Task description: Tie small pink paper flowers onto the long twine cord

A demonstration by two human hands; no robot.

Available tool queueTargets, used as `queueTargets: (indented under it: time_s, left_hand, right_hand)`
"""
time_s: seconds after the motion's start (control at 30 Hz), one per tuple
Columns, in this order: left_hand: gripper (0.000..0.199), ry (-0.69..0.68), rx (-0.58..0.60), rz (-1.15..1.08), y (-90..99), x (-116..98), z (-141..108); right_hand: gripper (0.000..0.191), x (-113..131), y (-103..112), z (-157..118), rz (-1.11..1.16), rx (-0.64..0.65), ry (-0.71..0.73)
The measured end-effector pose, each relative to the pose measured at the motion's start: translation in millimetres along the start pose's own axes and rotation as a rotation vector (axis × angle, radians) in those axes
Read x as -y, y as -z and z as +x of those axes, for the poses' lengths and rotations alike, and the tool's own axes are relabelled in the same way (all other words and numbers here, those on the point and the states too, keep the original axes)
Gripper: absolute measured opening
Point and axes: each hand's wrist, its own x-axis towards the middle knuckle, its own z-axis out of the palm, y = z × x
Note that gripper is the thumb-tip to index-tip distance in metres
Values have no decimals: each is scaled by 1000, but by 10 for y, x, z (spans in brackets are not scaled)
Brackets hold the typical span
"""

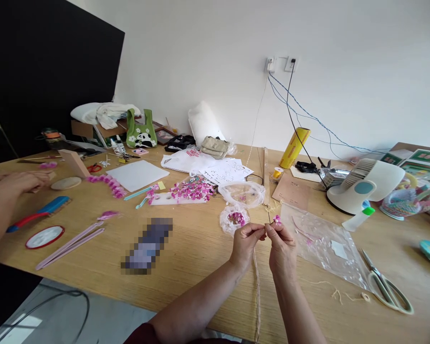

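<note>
Near the table's front, my left hand (246,243) and my right hand (282,243) meet fingertip to fingertip. Both are closed in a pinch on a thin dark stem. A small pink flower (277,220) stands out above my right fingers. From between the hands a braided cord (257,291) hangs down toward the table edge. Just behind my left hand is a clear bag with pink flowers (236,219). More pink flowers (193,190) are heaped on a white strip farther back.
Scissors (387,286) and a plastic sheet (326,243) lie to the right, with a white fan (365,184) behind. A phone-like blurred object (146,246) and a blue-red brush (41,214) lie left. Another person's hands (28,181) reach in at far left.
</note>
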Motion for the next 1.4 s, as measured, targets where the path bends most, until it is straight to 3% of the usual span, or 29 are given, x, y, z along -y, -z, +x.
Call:
queueTargets:
  time_s: [0.27, 0.43, 0.57, 0.63, 0.73, 0.87, 0.97, 1.03, 1.17, 1.27, 1.4]
  left_hand:
    - [16, -82, 56, 148, 68, -37, 44]
    - [15, -42, 67, 125, 87, -45, 44]
    - [14, 59, 75, -15, 129, -23, 58]
    - [15, 128, 41, -137, 185, -23, 75]
    - [18, 162, 6, -253, 280, -51, 102]
    - [17, 192, 17, -301, 307, -77, 104]
    - [18, 239, -6, -326, 250, -50, 84]
    - [19, 257, -24, -341, 212, -26, 75]
    - [19, 225, -36, -333, 193, -16, 77]
    - [17, 179, -12, -305, 229, -38, 82]
    - [16, 142, -19, -280, 300, -44, 82]
  right_hand:
    - [9, 17, -12, -12, 32, -44, 33]
    - [8, 6, -49, -34, 10, -17, 49]
    - [9, 9, 81, -33, -199, 65, 36]
    - [21, 70, 330, -33, -420, 143, 52]
    - [16, 220, 959, -21, -874, 291, 85]
    - [16, 338, 1818, -16, -1415, 479, -129]
    - [22, 290, 2057, -58, -1521, 551, -172]
    - [22, 204, 1990, -88, -1461, 573, -126]
    - [22, -47, 1590, -101, -1345, 567, -81]
    - [20, -247, 1323, -90, -1397, 561, -104]
    - [16, -434, 1192, -111, -1516, 486, -169]
